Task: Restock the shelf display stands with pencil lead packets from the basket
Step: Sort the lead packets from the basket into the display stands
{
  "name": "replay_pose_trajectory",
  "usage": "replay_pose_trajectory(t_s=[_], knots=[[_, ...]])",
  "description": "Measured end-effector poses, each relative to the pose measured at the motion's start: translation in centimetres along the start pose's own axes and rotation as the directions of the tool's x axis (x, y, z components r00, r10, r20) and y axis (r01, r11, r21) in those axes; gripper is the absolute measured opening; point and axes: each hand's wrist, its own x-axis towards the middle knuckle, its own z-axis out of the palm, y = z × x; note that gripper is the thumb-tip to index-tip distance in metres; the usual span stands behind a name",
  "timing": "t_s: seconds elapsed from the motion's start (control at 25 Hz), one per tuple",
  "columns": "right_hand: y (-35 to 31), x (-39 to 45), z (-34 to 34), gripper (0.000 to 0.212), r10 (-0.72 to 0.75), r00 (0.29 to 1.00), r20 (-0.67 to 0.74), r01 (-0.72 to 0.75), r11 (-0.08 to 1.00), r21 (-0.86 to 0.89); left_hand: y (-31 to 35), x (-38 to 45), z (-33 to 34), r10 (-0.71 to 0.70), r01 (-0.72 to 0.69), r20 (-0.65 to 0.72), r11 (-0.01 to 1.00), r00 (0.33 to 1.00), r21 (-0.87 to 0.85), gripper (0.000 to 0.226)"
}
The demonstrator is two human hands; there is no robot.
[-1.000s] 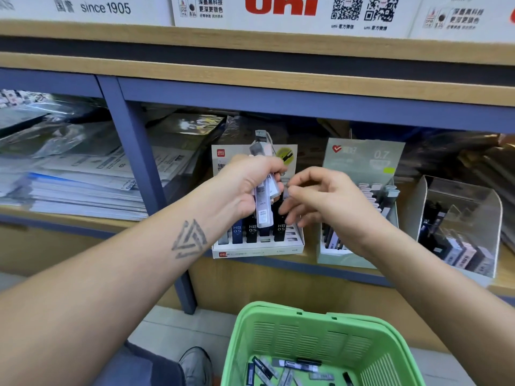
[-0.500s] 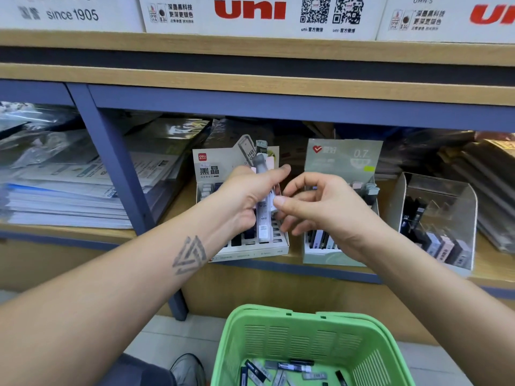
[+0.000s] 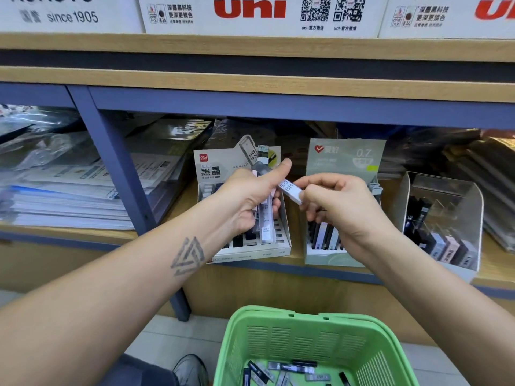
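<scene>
My left hand point(image 3: 250, 196) grips a bunch of pencil lead packets point(image 3: 265, 218) upright in front of the white display stand point(image 3: 245, 247). One white HB 0.5 packet point(image 3: 289, 190) sticks out sideways from the bunch, and my right hand point(image 3: 331, 199) pinches its far end with thumb and fingertips. To the right stands a pale green 0.7 display stand point(image 3: 345, 160) with packets in its slots. The green basket point(image 3: 306, 344) sits below, with several loose packets on its bottom.
A clear acrylic bin point(image 3: 446, 218) with dark and pastel packets stands at the right on the wooden shelf point(image 3: 69, 229). Stacked paper pads fill the left bay behind a blue upright post point(image 3: 117, 174). My shoe point(image 3: 192, 369) shows on the floor beside the basket.
My right hand has drawn one white packet sideways out of the bunch in my left hand; earlier its fingers were only reaching at the bunch. The view has shifted a little.
</scene>
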Motion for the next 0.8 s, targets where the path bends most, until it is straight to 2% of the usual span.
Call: replay_pose_trajectory(t_s=[0.2, 0.36, 0.48, 0.56, 0.64, 0.8], knots=[[0.6, 0.3, -0.9, 0.02, 0.037, 0.998, -0.057, -0.028, 0.988, 0.151, 0.5, 0.0, -0.1, -0.029, 0.04, 0.118, 0.995, 0.993, -0.096, 0.029], [0.8, 0.4, -0.9, 0.019, 0.121, 0.991, 0.057, -0.134, 0.899, 0.417, 0.7, -0.3, -0.3, -0.009, 0.033, 0.188, 0.992, 0.982, -0.125, 0.025], [0.9, 1.3, -0.9, 0.019, 0.126, 0.992, -0.03, -0.095, 0.865, 0.492, 1.2, -0.4, -1.0, -0.019, 0.039, 0.2, 0.995, 0.98, -0.096, 0.022], [0.9, 2.0, -0.9, 0.02, 0.096, 0.99, -0.106, -0.036, 0.885, 0.464, 1.9, -0.3, -2.2, -0.05, 0.061, 0.142, 0.996, 0.989, -0.069, 0.02], [1.0, 2.6, -0.6, 0.02, 0.042, 0.988, -0.147, 0.013, 0.936, 0.353, 2.7, 0.0, -3.6, -0.091, 0.095, 0.062, 0.994, 0.994, -0.054, 0.008], [1.6, 3.2, 1.0, 0.017, -0.104, 0.987, -0.119, 0.112, 0.991, 0.071, 3.4, 0.1, -5.8, -0.099, 0.098, -0.014, 0.994, 0.995, -0.051, 0.018]])
